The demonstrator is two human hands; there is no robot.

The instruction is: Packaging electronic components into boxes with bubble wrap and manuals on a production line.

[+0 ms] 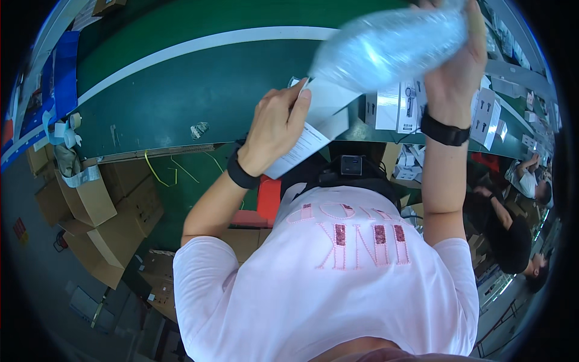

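My left hand (272, 128) is closed on a small white carton (301, 149), thumb along its upper edge. The carton is tilted, with its flaps standing open toward the table. High on the right, my right hand (456, 71) grips a bubble-wrapped bundle (386, 51), its fingers partly cut off by the top edge. The bundle's lower left end is right beside the carton's open flaps; whether they touch I cannot tell. What the bubble wrap encloses is hidden.
Several white printed boxes (389, 108) stand on the green table (229, 78) at right. A crumpled plastic scrap (199, 130) lies left of the carton. Tape rolls (65, 128) hang at the left edge, above brown cartons (111, 223). Other people (506, 235) work at far right.
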